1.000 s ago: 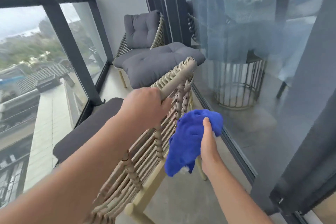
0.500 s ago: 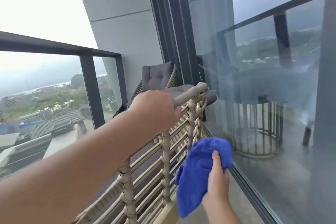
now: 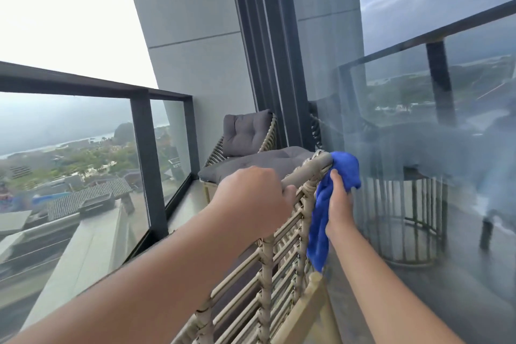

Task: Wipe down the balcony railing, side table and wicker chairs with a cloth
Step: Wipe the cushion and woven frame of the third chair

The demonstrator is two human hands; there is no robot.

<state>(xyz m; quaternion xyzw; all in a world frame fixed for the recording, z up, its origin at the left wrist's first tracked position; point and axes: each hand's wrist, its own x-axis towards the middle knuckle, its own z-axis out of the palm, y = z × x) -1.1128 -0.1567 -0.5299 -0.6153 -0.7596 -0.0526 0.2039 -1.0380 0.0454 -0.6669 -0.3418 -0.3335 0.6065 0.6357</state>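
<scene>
The left hand [image 3: 252,198] grips the top rail [image 3: 308,169] of the near chair [image 3: 268,274], with the fingers curled around the rail from above. The right hand [image 3: 339,204] holds the blue cloth [image 3: 344,169] and presses its upper part against the end of the same rail, at the chair's corner beside the glass door [image 3: 418,148]. The rest of the cloth hangs down along the outer edge of the chair back, between the chair and the door. The back of this chair is made of woven horizontal slats between wrapped posts. Beyond the rail stands a second chair [image 3: 245,142] with grey cushions [image 3: 247,132], its back close to the dark door frame [image 3: 276,50]. On the other side of the near chair from the door runs the railing [image 3: 83,85], a dark frame with glass panels, and through it roofs and trees show far below. In the door glass a reflection of the railing and of a round slatted table appears.
</scene>
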